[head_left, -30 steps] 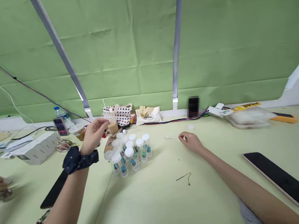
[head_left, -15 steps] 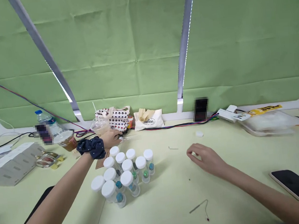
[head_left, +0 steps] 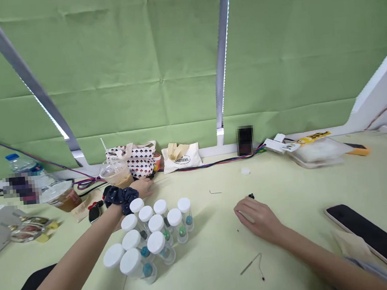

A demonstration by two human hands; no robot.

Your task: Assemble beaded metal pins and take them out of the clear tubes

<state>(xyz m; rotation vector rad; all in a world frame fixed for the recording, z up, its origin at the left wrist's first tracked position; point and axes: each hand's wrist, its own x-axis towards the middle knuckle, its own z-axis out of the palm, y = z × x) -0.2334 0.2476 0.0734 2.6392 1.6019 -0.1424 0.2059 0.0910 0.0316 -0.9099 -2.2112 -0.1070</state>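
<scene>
My left hand (head_left: 143,187), a dark scrunchie (head_left: 121,198) on its wrist, reaches past a cluster of several clear vials with white caps (head_left: 153,235) and lies low on the table beside a plastic drink cup (head_left: 116,173). Its fingers point right and are mostly hidden. My right hand (head_left: 257,217) rests on the table to the right of the vials with its fingers curled over something small and pale. A tiny black object (head_left: 251,196) lies just beyond its fingertips. A bent wire hook (head_left: 253,262) lies nearer to me.
At the back stand a patterned bag (head_left: 136,155), a small cloth bag (head_left: 181,157), a water bottle (head_left: 18,164), a lidded cup (head_left: 59,196) and a plastic bag (head_left: 317,151). A loose white cap (head_left: 245,171), a thin wire (head_left: 215,192) and a dark phone (head_left: 371,237) lie on the table.
My left hand came down from holding a clear vial in the air to the table by the drink cup. My right hand drew slightly toward me. The camera view shifted.
</scene>
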